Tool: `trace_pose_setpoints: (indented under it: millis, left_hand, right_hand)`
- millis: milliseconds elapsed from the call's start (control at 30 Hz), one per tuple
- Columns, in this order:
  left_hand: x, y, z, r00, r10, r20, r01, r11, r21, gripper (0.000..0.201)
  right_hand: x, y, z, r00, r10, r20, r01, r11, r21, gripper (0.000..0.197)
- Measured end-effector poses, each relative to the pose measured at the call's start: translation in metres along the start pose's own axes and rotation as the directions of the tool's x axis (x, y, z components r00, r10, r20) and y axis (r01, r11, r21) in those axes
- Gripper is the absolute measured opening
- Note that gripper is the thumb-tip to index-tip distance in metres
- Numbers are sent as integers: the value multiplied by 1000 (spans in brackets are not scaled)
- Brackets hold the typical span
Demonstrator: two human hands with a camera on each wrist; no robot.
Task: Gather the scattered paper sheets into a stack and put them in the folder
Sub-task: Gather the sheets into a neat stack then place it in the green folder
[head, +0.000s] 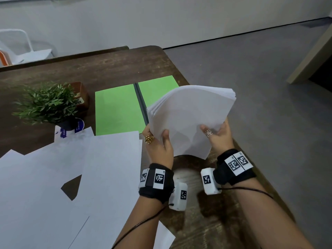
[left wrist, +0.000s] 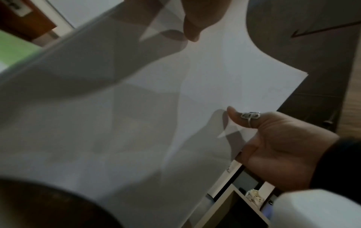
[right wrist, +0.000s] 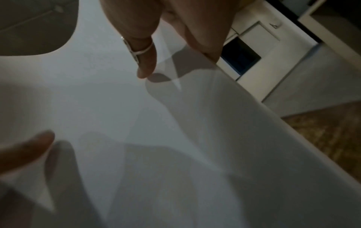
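loose white paper sheets (head: 71,177) scattered at table's near left, left hand (head: 158,146) and right hand (head: 218,136) each gripping thick white paper stack (head: 190,115) by its lower edge, raised tilted over open green folder (head: 116,108) on brown wooden table (head: 107,67)

Black wrist straps (head: 156,180) with coded white tags, white cameras (head: 209,180), thin cables, rings (head: 149,139)

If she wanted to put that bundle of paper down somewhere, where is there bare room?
The open green folder lies bare, between the plant and the held stack. Bare table also shows near the edge, between her forearms, and along the far side behind the plant. The left near side is crowded with loose sheets.
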State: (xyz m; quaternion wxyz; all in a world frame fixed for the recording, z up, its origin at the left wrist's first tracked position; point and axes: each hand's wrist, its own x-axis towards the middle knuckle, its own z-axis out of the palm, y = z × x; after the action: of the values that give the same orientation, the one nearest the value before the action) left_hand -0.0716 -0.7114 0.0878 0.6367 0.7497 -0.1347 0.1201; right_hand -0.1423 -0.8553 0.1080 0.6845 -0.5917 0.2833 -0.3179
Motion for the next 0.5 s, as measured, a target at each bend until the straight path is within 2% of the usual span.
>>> trace_pose_setpoints:
  millis: [100,233,333,400,500]
  left_hand:
    - [-11,-22,-2,992,-118,54,115,991,62,43]
    - [-11,-40,-7,941,-307,142,295,950,98,40]
    - [3,-37,-5,949,-288,125,267,950,162,39]
    - [8,-31,-3,949,-286,135,252,941,225,45]
    - [4,-24,-3,915,-359,186,288,902,322,49]
  right_hand:
    - [7,24,-8,999,21,38,-14,987,-163,62]
    - [14,55,-17,994,102,43,-77,914,-399,43]
    - [23,55,-18,996,64,58,-27,873,-487,42]
    - [27,49,-19,997,44,66,-5,864,-504,44]
    - [31,44,-24,998,35,47,3,774,-634,38]
